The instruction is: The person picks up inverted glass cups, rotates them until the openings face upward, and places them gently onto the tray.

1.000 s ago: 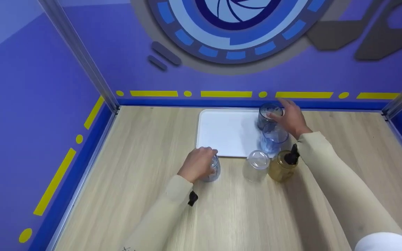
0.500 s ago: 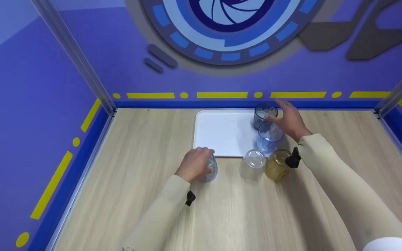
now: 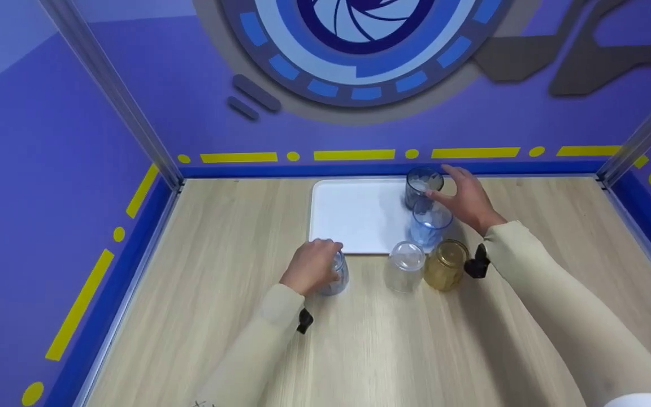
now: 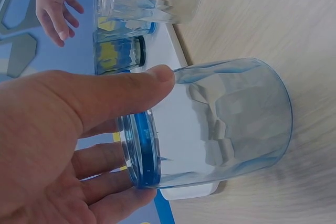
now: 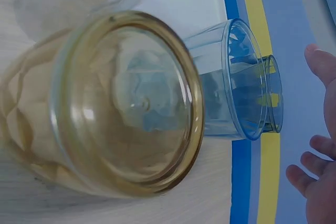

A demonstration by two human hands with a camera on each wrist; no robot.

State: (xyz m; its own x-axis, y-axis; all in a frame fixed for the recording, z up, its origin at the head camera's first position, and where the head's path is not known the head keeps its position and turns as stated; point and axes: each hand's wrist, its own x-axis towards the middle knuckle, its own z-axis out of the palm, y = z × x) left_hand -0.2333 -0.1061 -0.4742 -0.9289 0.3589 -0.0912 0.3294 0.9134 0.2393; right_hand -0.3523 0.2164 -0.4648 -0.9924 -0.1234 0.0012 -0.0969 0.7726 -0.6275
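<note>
My left hand [image 3: 313,265] grips a pale blue glass [image 4: 236,124] that stands upside down on the table. In the left wrist view its thumb lies along the side, with the fingers round the thick blue base. My right hand [image 3: 467,199] hovers with spread fingers just right of a dark grey-blue glass [image 3: 416,198] and a light blue glass [image 3: 430,230]. Both stand upright at the right end of a white tray [image 3: 348,217]. The right wrist view shows a gap between that hand and the glasses.
In front of the tray, a clear glass [image 3: 404,272] and an amber glass [image 3: 444,270] stand upside down side by side, close to the right forearm. A blue wall [image 3: 280,135] rises directly behind the table [image 3: 235,226].
My right hand has drawn slightly back to the right, away from the dark glass. My left hand stays on the pale blue glass. The head view has shifted a little.
</note>
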